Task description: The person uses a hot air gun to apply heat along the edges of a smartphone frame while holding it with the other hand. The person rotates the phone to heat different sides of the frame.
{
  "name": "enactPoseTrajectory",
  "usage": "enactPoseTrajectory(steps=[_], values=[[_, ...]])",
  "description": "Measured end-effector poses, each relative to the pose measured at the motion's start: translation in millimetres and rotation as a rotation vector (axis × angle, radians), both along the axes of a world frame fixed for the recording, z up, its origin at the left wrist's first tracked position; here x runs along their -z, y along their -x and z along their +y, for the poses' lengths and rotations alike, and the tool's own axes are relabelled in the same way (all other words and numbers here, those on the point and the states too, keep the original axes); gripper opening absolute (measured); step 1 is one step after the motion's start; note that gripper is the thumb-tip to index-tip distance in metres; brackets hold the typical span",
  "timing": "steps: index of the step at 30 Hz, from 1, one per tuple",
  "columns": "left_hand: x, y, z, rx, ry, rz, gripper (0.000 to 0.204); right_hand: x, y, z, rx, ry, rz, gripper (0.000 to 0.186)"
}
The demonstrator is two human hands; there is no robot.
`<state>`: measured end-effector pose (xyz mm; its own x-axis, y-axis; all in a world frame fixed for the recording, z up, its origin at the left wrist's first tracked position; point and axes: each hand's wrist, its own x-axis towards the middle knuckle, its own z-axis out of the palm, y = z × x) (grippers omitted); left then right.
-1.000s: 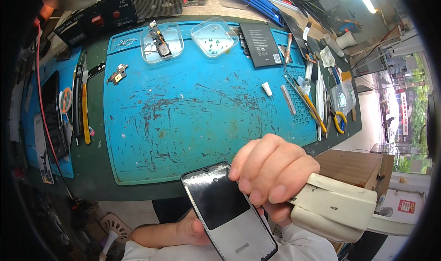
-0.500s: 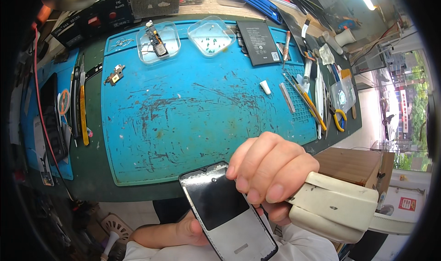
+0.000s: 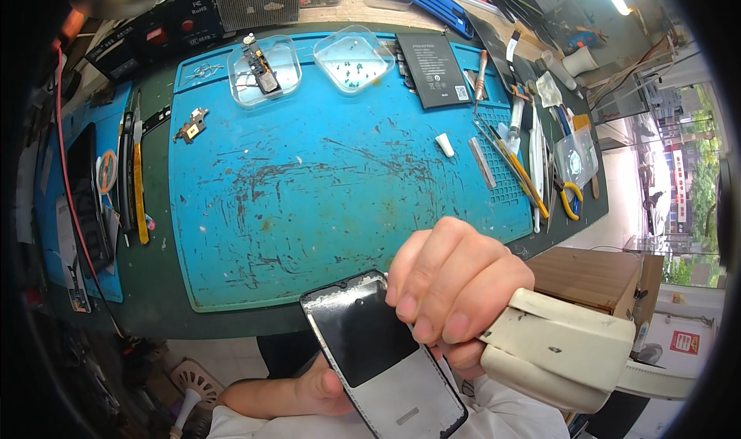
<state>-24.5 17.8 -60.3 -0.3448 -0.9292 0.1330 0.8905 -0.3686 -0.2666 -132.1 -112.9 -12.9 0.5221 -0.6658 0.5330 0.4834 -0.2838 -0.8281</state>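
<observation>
My left hand holds a black phone from beneath, close to my body at the near edge of the bench. The phone is tilted, its dark glass up, with a pale grey patch on its lower half. My right hand is wrapped around the handle of a cream-coloured plastic tool. Its fingertips rest on the phone's upper right edge. The tool's working end is hidden behind my fingers.
A scuffed blue work mat covers the bench. At its far edge are two clear trays with small parts and a black battery. Tweezers, pliers and other hand tools lie right, a yellow-handled tool left, a wooden box near right.
Both hands keep the same hold on the phone and the cream tool. The view has shifted slightly, so the mat sits a little higher in the picture.
</observation>
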Motion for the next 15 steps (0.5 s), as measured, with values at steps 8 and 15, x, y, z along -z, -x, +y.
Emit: enactPoseTrajectory(steps=[8,15], values=[[11,14,-1,-0.093,0.069,0.046,0.099,1,-2,2,0.018,-0.041,-0.008,0.019],[-2,3,-2,-0.053,0.014,-0.037,0.097,1,1,2,0.021,-0.050,0.000,0.018]])
